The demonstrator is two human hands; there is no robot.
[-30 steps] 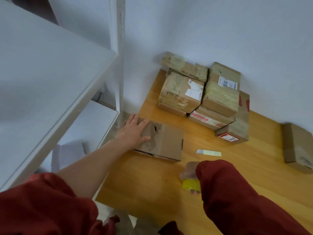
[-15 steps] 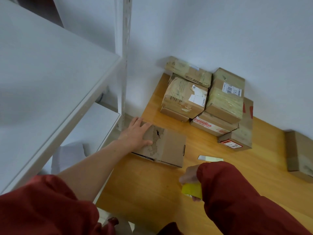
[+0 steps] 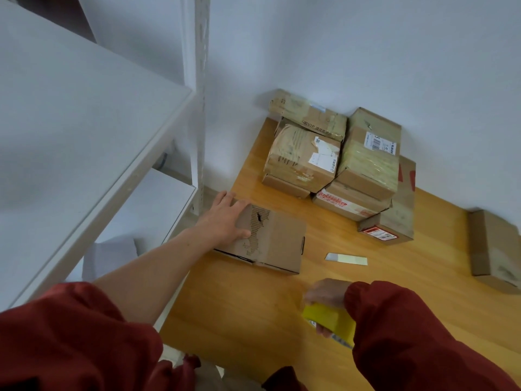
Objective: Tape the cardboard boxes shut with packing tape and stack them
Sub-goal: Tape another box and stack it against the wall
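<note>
Starting at the left, the torn cardboard box (image 3: 279, 244) sits at the left edge of the wooden table (image 3: 253, 311), beside the white shelving unit (image 3: 84, 122). Our left hand (image 3: 225, 221) rests on its left end with the fingers laid out flat, not curled round anything. We judge that a careless pull could tip the box off that edge. The ripped liner on its top shows bare corrugation, and tape may bond poorly there or lift more paper.

Mid-frame, the stack of taped boxes (image 3: 304, 159) against the wall leans unevenly. Adding another box on top may make it slide.

At the lower centre, our right hand (image 3: 327, 292) grips the yellow tape roll (image 3: 328, 320), fingers curled round it and half hidden by the red sleeve. We cannot see the tape's free end. If it has stuck back onto the roll, the taping would stall. The loose strip (image 3: 346, 259) lying on the table could catch on a box dragged over it.

Counted left to right:
- one shelving unit
- one box under the hand
- six boxes in the stack, as far as we can tell
- one strip
- one tape roll
- one lone box (image 3: 493, 246) at the right edge, well apart

That makes eight boxes in all, and two hands.
</note>
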